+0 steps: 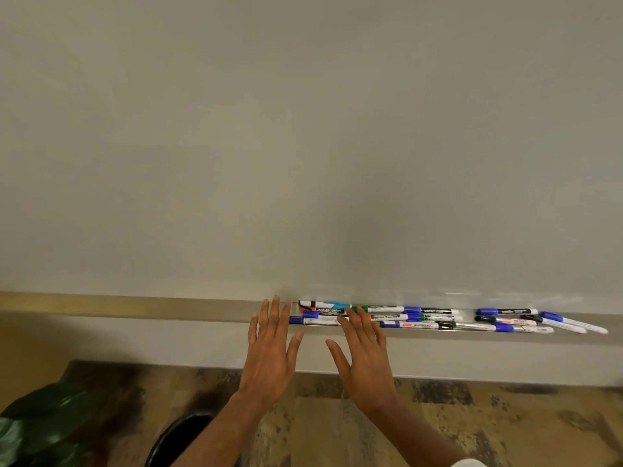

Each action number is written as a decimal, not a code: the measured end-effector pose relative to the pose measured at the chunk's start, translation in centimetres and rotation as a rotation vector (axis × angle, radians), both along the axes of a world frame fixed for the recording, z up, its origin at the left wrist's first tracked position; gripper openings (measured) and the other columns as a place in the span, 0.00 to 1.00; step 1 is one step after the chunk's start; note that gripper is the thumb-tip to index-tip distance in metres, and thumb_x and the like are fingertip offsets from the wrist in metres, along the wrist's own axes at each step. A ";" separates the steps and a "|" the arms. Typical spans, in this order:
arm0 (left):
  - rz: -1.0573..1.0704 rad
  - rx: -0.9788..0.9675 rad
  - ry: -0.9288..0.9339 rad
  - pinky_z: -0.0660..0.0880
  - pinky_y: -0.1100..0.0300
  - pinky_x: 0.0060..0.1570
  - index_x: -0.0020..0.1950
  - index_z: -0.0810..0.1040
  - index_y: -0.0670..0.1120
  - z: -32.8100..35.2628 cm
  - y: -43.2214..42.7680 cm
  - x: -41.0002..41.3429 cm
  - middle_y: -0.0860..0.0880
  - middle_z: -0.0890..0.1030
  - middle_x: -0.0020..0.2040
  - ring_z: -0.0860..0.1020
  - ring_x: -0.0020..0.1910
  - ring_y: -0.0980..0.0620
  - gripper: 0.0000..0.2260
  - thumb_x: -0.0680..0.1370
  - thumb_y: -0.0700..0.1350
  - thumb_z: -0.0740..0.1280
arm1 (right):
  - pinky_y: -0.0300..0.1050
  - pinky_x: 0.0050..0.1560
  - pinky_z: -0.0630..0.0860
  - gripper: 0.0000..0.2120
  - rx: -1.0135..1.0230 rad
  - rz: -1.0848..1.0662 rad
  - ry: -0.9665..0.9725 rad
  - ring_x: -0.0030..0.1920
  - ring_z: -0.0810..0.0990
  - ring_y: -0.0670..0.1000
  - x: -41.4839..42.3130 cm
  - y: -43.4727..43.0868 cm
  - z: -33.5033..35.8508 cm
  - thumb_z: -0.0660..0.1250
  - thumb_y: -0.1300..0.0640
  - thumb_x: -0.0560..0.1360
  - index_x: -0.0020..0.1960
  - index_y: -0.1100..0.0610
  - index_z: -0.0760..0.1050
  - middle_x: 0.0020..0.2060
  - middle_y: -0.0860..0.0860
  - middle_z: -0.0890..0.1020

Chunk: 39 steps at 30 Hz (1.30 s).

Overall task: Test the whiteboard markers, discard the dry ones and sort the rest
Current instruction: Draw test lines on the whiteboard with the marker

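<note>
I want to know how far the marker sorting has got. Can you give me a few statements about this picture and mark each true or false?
1. The left hand and right hand are both open, fingers straight, holding nothing. True.
2. The whiteboard bears test scribbles. False: its surface shows no marks.
3. The markers lie in the tray under the board. True.
4. Every marker has a red cap. False: many caps are blue, and some are black or green.
</note>
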<state>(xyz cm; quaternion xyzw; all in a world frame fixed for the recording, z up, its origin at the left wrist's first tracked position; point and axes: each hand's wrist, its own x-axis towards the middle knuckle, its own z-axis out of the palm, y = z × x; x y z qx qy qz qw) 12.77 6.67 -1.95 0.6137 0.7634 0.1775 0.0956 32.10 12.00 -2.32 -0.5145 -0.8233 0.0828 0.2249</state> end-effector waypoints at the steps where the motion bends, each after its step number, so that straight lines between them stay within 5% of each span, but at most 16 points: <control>1: 0.005 -0.022 -0.006 0.43 0.46 0.81 0.84 0.46 0.52 -0.3 0.2 0.0 0.50 0.43 0.84 0.41 0.83 0.49 0.35 0.81 0.69 0.34 | 0.55 0.77 0.58 0.29 -0.004 -0.001 0.002 0.76 0.65 0.56 -0.1 0.1 -0.1 0.45 0.35 0.83 0.75 0.50 0.65 0.76 0.52 0.68; 5: 0.038 -0.084 -0.015 0.44 0.45 0.81 0.83 0.50 0.51 -1.7 1.4 -0.4 0.48 0.44 0.83 0.44 0.83 0.47 0.43 0.75 0.73 0.27 | 0.53 0.73 0.57 0.26 0.011 0.019 -0.002 0.73 0.70 0.56 -1.1 1.0 -0.9 0.45 0.37 0.83 0.74 0.49 0.66 0.73 0.52 0.72; 11: 0.070 -0.177 -0.026 0.37 0.52 0.79 0.83 0.49 0.50 -4.0 3.1 -1.6 0.47 0.45 0.84 0.42 0.83 0.48 0.51 0.69 0.74 0.21 | 0.56 0.64 0.73 0.27 0.022 0.076 -0.083 0.64 0.80 0.55 -4.1 3.3 -2.4 0.45 0.43 0.84 0.65 0.52 0.79 0.64 0.51 0.81; 14: 0.072 -0.196 -0.021 0.38 0.53 0.79 0.84 0.48 0.48 -4.9 3.9 -2.3 0.47 0.46 0.84 0.41 0.82 0.49 0.51 0.70 0.72 0.20 | 0.56 0.59 0.78 0.14 0.019 0.127 -0.097 0.59 0.83 0.55 -5.8 5.1 -3.7 0.68 0.49 0.78 0.61 0.53 0.81 0.58 0.51 0.84; 17: 0.062 -0.245 -0.016 0.39 0.52 0.81 0.84 0.46 0.49 -5.2 4.6 -2.7 0.49 0.43 0.84 0.40 0.83 0.50 0.54 0.66 0.72 0.16 | 0.54 0.57 0.81 0.28 -0.123 0.177 -0.157 0.55 0.84 0.54 -7.7 6.2 -4.8 0.85 0.55 0.60 0.58 0.53 0.82 0.54 0.50 0.85; 26: 0.026 -0.325 -0.064 0.38 0.54 0.80 0.83 0.44 0.52 -6.3 5.5 -3.7 0.52 0.43 0.84 0.39 0.82 0.54 0.56 0.61 0.72 0.14 | 0.53 0.65 0.74 0.27 -0.184 0.286 -0.185 0.62 0.78 0.54 -10.3 7.6 -7.4 0.77 0.66 0.65 0.63 0.52 0.79 0.58 0.50 0.83; 39: 0.020 -0.298 -0.109 0.35 0.58 0.78 0.83 0.43 0.53 -7.9 5.9 -4.1 0.53 0.44 0.84 0.36 0.80 0.57 0.50 0.66 0.71 0.16 | 0.54 0.67 0.71 0.25 -0.194 0.334 -0.216 0.63 0.76 0.55 -11.1 8.4 -8.4 0.77 0.63 0.68 0.64 0.53 0.77 0.59 0.52 0.82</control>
